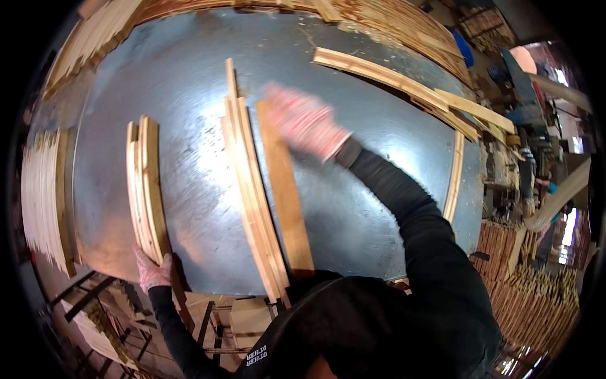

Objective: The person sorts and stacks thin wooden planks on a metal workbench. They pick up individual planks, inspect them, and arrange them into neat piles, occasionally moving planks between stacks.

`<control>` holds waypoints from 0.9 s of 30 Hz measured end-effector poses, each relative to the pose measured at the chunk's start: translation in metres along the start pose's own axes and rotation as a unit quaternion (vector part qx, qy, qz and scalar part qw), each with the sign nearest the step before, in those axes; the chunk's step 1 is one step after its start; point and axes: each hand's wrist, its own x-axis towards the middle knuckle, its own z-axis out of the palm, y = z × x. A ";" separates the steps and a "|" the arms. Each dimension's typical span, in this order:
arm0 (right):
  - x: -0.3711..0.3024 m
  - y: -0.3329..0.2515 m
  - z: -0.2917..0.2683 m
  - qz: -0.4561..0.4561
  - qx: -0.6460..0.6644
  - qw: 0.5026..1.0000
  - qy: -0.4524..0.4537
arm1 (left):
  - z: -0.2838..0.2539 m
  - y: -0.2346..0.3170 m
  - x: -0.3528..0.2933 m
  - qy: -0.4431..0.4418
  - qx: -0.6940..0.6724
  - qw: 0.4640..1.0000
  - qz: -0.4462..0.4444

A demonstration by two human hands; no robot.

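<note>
My left hand (pixel 153 270), in a pale glove, grips the near end of a small stack of wood slats (pixel 144 183) lying on the grey metal table (pixel 189 76). My right hand (pixel 302 121), gloved and blurred by motion, is over the far end of a single flat wood board (pixel 285 189); I cannot tell whether it touches the board. A second stack of thin slats (pixel 249 183) lies just left of that board.
More wood strips (pixel 404 85) lie along the far right of the table, and one strip (pixel 454 177) sits at its right edge. Piles of slats (pixel 44 196) stand at the left, and bundles of sticks (pixel 536 290) at the lower right. Machinery stands far right.
</note>
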 end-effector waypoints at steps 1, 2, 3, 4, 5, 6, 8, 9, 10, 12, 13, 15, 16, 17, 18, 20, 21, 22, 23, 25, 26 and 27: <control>-0.008 0.080 0.009 0.048 -0.060 0.989 0.128 | 0.019 -0.013 0.015 0.018 -0.018 0.999 0.038; -0.019 0.144 0.003 0.097 -0.083 0.980 0.150 | 0.009 0.002 0.015 -0.017 0.048 0.999 0.008; -0.041 0.203 -0.024 0.204 -0.180 0.958 0.095 | -0.021 0.040 -0.014 -0.032 0.126 0.991 -0.038; -0.056 0.233 -0.039 0.225 -0.264 0.935 0.076 | -0.019 0.044 -0.023 0.084 0.214 0.973 0.012; -0.065 0.259 -0.048 0.250 -0.350 0.901 0.058 | -0.012 0.052 -0.017 0.202 0.291 0.933 0.064; -0.073 0.292 -0.053 0.264 -0.374 0.888 0.045 | -0.023 0.101 -0.034 0.334 0.197 0.906 0.169; -0.093 0.335 -0.044 0.281 -0.411 0.867 0.000 | -0.003 0.179 -0.071 0.259 -0.126 0.895 0.340; -0.097 0.351 -0.043 0.284 -0.385 0.878 -0.007 | 0.007 0.228 -0.108 0.151 -0.186 0.886 0.398; -0.093 0.357 -0.043 0.285 -0.355 0.891 -0.009 | 0.026 0.263 -0.133 0.114 -0.219 0.859 0.448; -0.095 0.363 -0.053 0.268 -0.314 0.911 -0.023 | 0.036 0.331 -0.185 -0.004 -0.098 0.910 0.402; -0.097 0.352 -0.076 0.254 -0.252 0.932 -0.054 | 0.054 0.341 -0.191 0.027 -0.029 0.928 0.370; -0.111 0.326 -0.110 0.227 -0.117 0.959 -0.119 | 0.095 0.335 -0.194 0.049 0.076 0.963 0.256; -0.141 0.343 -0.095 0.204 -0.023 0.977 -0.047 | 0.097 0.340 -0.198 0.037 0.096 0.970 0.222; -0.151 0.315 -0.111 0.224 0.087 0.965 -0.103 | 0.099 0.339 -0.200 0.027 0.117 0.976 0.182; -0.164 0.310 -0.097 0.245 0.157 0.953 -0.088 | 0.103 0.334 -0.196 0.047 0.096 0.980 0.167; -0.204 0.296 -0.066 0.232 0.287 0.928 -0.047 | 0.096 0.328 -0.186 0.021 0.042 0.988 0.149; -0.215 0.280 -0.043 0.250 0.330 0.909 -0.038 | 0.103 0.314 -0.180 0.033 0.033 0.984 0.174; -0.220 0.260 -0.019 0.268 0.372 0.888 -0.025 | 0.100 0.310 -0.174 0.013 -0.004 0.984 0.177; -0.222 0.234 0.007 0.285 0.412 0.865 -0.010 | 0.099 0.302 -0.162 -0.023 -0.054 0.978 0.202; -0.221 0.160 0.051 0.292 0.345 0.891 0.043 | 0.081 0.306 -0.161 -0.090 -0.105 0.981 0.134; -0.215 0.119 0.058 0.271 0.280 0.921 0.012 | 0.099 0.289 -0.149 -0.106 -0.150 0.977 0.104; -0.213 0.080 0.073 0.255 0.299 0.920 0.011 | 0.115 0.275 -0.140 -0.121 -0.198 0.969 0.082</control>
